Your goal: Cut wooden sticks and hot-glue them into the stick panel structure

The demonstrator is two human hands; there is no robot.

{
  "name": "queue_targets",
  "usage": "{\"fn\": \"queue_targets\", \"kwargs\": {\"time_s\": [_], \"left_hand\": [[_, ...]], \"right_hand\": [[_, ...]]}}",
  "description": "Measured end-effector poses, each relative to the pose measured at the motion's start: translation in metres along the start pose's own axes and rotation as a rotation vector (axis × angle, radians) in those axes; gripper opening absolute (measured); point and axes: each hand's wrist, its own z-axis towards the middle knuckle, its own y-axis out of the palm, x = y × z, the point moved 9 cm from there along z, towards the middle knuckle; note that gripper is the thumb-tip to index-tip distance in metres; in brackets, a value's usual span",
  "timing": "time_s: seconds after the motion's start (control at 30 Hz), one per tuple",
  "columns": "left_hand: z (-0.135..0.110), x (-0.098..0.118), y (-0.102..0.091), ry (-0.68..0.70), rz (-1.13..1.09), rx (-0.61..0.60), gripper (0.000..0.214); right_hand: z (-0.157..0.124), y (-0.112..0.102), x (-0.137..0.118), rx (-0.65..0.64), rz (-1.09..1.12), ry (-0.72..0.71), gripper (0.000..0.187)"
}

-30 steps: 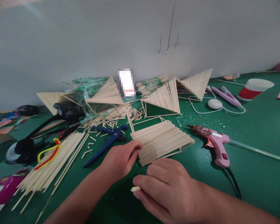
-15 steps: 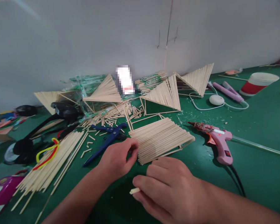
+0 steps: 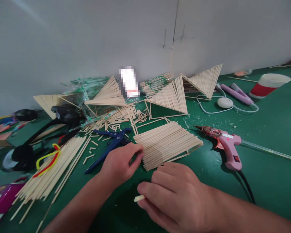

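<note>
My left hand is at the left edge of a panel of wooden sticks, its thumb and forefinger pinched on the edge. The sticks lie side by side over a thin stick frame. My right hand is closed in front of the panel, gripping a wooden stick. Only the stick's pale end sticks out past the thumb and forefinger; the rest is hidden in the hand. Blue cutting pliers lie just beyond my left hand. To the right of the panel rests a pink hot glue gun with a clear glue stick in its back.
Fanned stick structures stand along the wall around a phone. Short cut pieces are scattered before them. Long sticks lie at left beside a black strap. At right are a paper cup and a corded pink device.
Almost nothing differs. The view has shifted very slightly; both hands keep their places and their grips.
</note>
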Motion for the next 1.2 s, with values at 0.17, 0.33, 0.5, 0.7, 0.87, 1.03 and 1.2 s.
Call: {"fn": "queue_targets", "kwargs": {"time_s": [0.17,0.33,0.5,0.7,0.87,1.03,1.2], "left_hand": [[0.002,0.001,0.000,-0.006,0.017,-0.015,0.014],[0.002,-0.002,0.000,-0.045,0.069,-0.001,0.019],[0.001,-0.010,0.003,-0.115,-0.041,-0.045,0.016],[-0.003,-0.016,0.006,-0.156,-0.252,-0.072,0.016],[-0.005,-0.018,0.008,-0.167,-0.340,-0.084,0.013],[-0.004,-0.015,0.003,-0.129,-0.345,-0.046,0.011],[-0.006,-0.016,-0.001,-0.106,-0.315,-0.029,0.011]], "right_hand": [[0.000,0.003,0.003,-0.015,-0.003,0.018,0.030],[0.002,0.000,0.012,-0.001,-0.011,0.104,0.030],[0.001,0.001,0.024,0.003,-0.016,0.201,0.027],[-0.002,0.015,0.035,-0.075,-0.089,0.242,0.025],[-0.002,0.017,0.035,-0.098,-0.129,0.243,0.027],[-0.003,0.019,0.034,-0.107,-0.154,0.242,0.028],[-0.003,0.020,0.033,-0.108,-0.166,0.247,0.028]]}}
